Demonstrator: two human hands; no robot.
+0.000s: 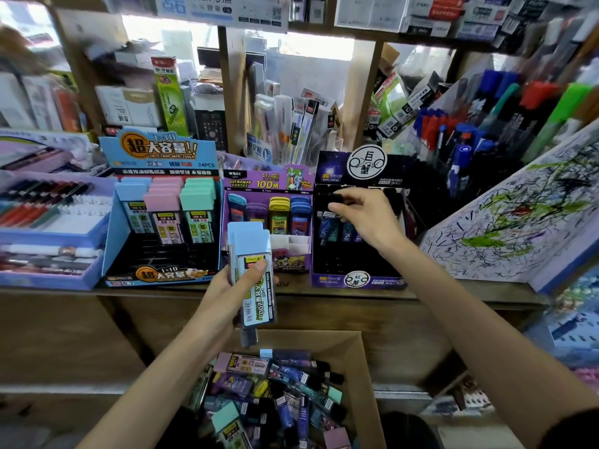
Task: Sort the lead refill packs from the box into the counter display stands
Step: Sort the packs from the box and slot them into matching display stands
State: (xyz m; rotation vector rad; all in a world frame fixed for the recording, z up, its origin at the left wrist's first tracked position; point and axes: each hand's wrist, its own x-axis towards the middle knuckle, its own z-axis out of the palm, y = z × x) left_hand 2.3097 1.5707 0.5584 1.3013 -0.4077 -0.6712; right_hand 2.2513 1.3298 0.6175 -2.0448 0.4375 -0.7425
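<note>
a: what can't we make out here?
b: plenty. the right hand (368,218), just right of centre, pinches a dark pack (337,198) between thumb and fingertips. it's black against the black stand (343,257) and blurred, so the label is unreadable. the shelves at 12 o'clock are smeared too
a: and the left hand (223,286)?
b: just below centre, fingers wrapped round a blue-capped pack (251,247), thumb clamped across its label. there's a second edge behind it and a dark end poking out underneath, so i can't tell how many it holds
a: the box?
b: cardboard box (356,358) at 6 o'clock, near side cut off by the bottom edge, left wall hidden behind the forearm. inside, loose packs (285,384) in a heap: purple, teal, pink, blue, black
a: stands on the counter (453,296)?
b: three side by side. the blue stand (113,241) toward 9 o'clock carries blue, pink and teal-capped packs in three columns at its back. the purple stand (269,179), dead centre, has small blue, purple, yellow and dark blue cases in its top row. the black stand shows a few blue-labelled packs under the right hand, partly hidden by it
a: further out?
b: a scribbled pad (518,228) at 3 o'clock, and a pen tray (52,236) at 9 o'clock, cut by the left edge
</note>
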